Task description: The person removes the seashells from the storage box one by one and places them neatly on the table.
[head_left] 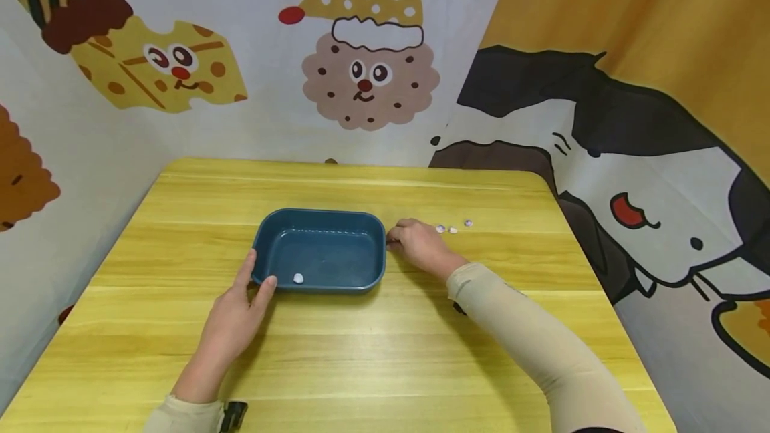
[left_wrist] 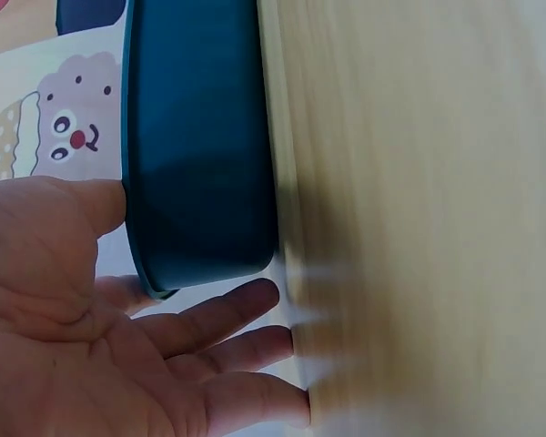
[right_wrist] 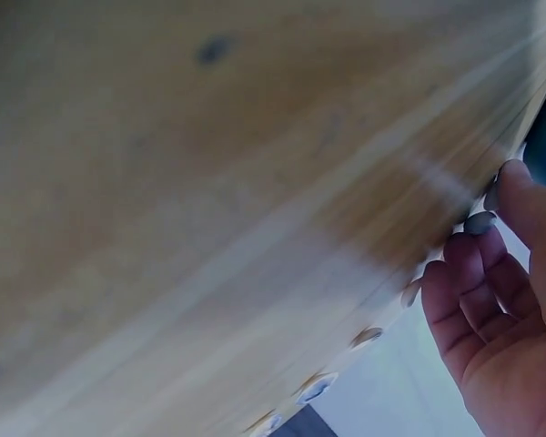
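A dark blue rectangular tray sits on the wooden table with one small white shell-like piece inside, near its front left. My left hand rests against the tray's front left corner, thumb at the front rim and forefinger at the left end. In the left wrist view the other fingers stretch out below the tray. Beside the tray's right end, my right hand has its fingers bent and pinches a small grey shell-like piece near the tabletop. The fingers partly hide it.
Several small whitish-purple pieces, one of them a round piece, lie on the table just right of my right hand. A cartoon-printed cloth hangs behind the table's far edge, and a yellow curtain is at the upper right.
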`<state>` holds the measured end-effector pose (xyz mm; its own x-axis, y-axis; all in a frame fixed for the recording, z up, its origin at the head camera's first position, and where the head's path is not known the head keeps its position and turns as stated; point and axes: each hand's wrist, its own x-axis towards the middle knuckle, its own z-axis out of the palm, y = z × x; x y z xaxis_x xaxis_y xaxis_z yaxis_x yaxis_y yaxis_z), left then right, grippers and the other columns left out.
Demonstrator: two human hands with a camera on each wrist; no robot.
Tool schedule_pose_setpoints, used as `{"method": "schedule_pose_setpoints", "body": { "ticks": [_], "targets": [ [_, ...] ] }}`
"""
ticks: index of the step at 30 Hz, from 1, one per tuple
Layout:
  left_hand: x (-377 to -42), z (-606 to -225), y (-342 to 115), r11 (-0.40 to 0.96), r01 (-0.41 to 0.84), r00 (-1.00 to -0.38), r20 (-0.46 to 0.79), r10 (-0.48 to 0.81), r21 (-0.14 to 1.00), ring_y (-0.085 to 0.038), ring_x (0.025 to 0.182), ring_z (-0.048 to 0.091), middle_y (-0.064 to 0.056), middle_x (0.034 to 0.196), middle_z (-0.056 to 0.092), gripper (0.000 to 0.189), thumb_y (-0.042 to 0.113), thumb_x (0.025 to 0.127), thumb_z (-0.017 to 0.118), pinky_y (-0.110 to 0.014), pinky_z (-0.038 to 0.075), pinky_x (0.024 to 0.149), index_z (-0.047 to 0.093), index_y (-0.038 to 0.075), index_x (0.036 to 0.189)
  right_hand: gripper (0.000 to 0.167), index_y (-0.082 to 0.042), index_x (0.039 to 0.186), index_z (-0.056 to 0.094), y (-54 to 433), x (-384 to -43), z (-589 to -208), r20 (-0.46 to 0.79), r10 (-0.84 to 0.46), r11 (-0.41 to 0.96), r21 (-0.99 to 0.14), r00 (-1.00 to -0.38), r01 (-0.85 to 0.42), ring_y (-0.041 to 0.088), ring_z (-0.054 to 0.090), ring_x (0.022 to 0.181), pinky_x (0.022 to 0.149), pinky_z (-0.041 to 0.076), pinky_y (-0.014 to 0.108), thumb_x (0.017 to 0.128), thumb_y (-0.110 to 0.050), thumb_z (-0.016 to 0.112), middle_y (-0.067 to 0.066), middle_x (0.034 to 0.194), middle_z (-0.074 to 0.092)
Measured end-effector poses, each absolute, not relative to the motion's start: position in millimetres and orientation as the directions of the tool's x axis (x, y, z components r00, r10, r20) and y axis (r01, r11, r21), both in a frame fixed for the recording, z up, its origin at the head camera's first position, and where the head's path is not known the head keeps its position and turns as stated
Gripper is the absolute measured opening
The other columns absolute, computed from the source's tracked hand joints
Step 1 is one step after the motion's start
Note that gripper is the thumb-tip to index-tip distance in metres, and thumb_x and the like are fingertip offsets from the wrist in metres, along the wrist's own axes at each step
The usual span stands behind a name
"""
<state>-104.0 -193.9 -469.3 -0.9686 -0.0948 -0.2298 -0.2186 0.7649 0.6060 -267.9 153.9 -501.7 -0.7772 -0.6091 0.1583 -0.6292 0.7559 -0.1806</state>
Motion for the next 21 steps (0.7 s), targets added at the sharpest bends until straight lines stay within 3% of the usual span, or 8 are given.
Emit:
{"method": "schedule_pose_setpoints", "body": {
  "ticks": [5, 10, 16, 18, 21],
  "targets": [
    [-103, -468, -194, 0.762, -0.218, -0.969, -0.228, -0.095, 0.609, -0.061, 0.149, 0.039, -0.033, 0.169, 0.03, 0.084, 0.064, 0.112, 0.033, -0.074, 0.037, 0.118, -0.003, 0.019, 0.174, 0.015, -0.019, 0.112, 0.082, 157, -267, -497, 0.146, -0.573, 0.779, -0.208, -0.806, -0.592, 0.02, 0.076, 0.103, 0.089, 0.064, 0.041, 0.1, -0.027, 0.078, 0.0, 0.111, 0.078],
    [-102, -468, -196, 0.765, -0.231, -0.965, -0.239, -0.103, 0.602, -0.062, 0.148, 0.038, -0.033, 0.17, 0.026, 0.084, 0.063, 0.112, 0.032, -0.075, 0.037, 0.118, -0.003, 0.019, 0.174, 0.02, -0.017, 0.117, 0.08, 149, -261, -479, 0.238, -0.542, 0.786, -0.197, -0.806, -0.586, 0.017, 0.077, 0.099, 0.084, 0.065, 0.039, 0.101, -0.029, 0.076, 0.0, 0.113, 0.079],
    [-101, -467, -199, 0.755, -0.252, -0.96, -0.254, -0.117, 0.605, -0.062, 0.15, 0.036, -0.033, 0.17, 0.025, 0.086, 0.065, 0.111, 0.032, -0.074, 0.035, 0.12, -0.004, 0.018, 0.173, 0.017, -0.015, 0.113, 0.08, 110, -242, -434, 0.406, -0.614, 0.698, -0.121, -0.677, -0.706, 0.018, 0.077, 0.098, 0.084, 0.065, 0.035, 0.101, -0.007, 0.07, 0.002, 0.112, 0.079],
    [-102, -466, -197, 0.753, -0.239, -0.963, -0.246, -0.106, 0.612, -0.062, 0.15, 0.037, -0.033, 0.17, 0.026, 0.086, 0.065, 0.111, 0.034, -0.074, 0.035, 0.119, -0.002, 0.018, 0.174, 0.018, -0.015, 0.112, 0.081, 99, -236, -428, 0.407, -0.641, 0.669, -0.119, -0.651, -0.733, 0.018, 0.077, 0.098, 0.083, 0.064, 0.033, 0.101, -0.006, 0.069, 0.001, 0.111, 0.079],
    [-102, -466, -195, 0.756, -0.225, -0.967, -0.235, -0.097, 0.614, -0.062, 0.148, 0.038, -0.033, 0.17, 0.027, 0.085, 0.064, 0.111, 0.034, -0.074, 0.037, 0.119, -0.001, 0.019, 0.174, 0.019, -0.014, 0.12, 0.078, 83, -229, -425, 0.312, -0.681, 0.636, -0.195, -0.662, -0.746, 0.016, 0.076, 0.1, 0.085, 0.063, 0.032, 0.104, -0.012, 0.068, 0.002, 0.118, 0.078]
  ]
}}
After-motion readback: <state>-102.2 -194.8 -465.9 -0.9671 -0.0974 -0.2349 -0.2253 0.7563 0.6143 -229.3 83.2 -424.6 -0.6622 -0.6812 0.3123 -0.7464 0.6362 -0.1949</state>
